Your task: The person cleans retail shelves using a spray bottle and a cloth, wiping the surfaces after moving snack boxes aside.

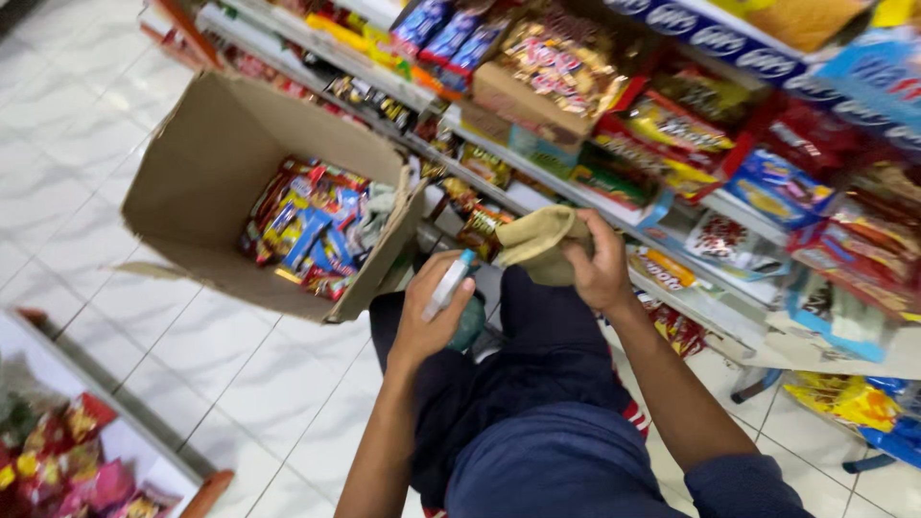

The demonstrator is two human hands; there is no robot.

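My dark blue trousered knees sit nearest. My left hand (427, 321) wraps a light, slick white spray bottle (449, 285) mid-body; my right hand (600, 270) pinches a soft, crumpled beige cloth (539, 245) before the snack shelf (537, 182).

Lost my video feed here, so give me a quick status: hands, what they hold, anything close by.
Left hand gripping a small spray bottle. Right hand clutching a tan cloth. Open cardboard box of snack packets beside left hand; stocked shelves right ahead.
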